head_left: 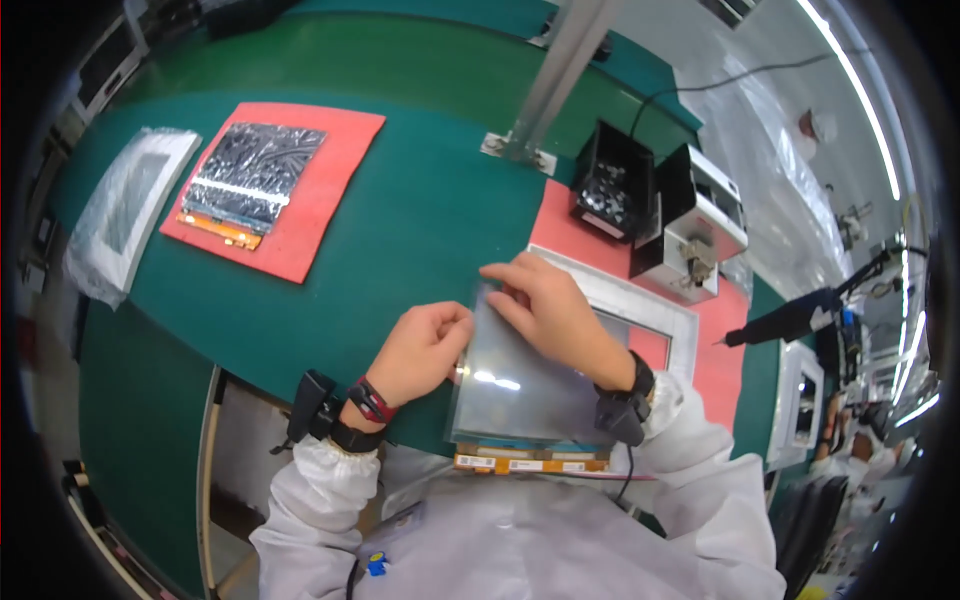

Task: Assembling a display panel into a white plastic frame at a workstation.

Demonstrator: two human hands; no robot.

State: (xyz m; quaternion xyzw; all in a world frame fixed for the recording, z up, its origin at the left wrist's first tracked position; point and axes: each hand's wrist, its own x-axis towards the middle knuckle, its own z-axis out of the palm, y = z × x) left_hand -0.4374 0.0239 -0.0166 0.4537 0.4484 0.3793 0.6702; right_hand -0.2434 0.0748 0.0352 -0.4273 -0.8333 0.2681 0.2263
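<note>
A flat glass display panel (530, 390) lies tilted in front of me, with an orange flex-circuit strip (530, 465) along its near edge. My left hand (418, 352) is closed, thumb and fingertips pinched at the panel's left edge. At the far left corner my right hand (550, 312) bends its thumb and forefinger round the panel; whether a thin film lies between them I cannot make out. Partly under the panel and my right forearm is a white rectangular frame (675, 330), resting on a red foam mat (555, 222).
Far left, a dark wrapped display panel (255, 165) lies on another red mat (345, 150), beside a bagged white frame (165, 175). A black bin of small parts (610, 185), a metal box (675, 262), a post (560, 80) and a hanging electric screwdriver (790, 318) stand around the right side.
</note>
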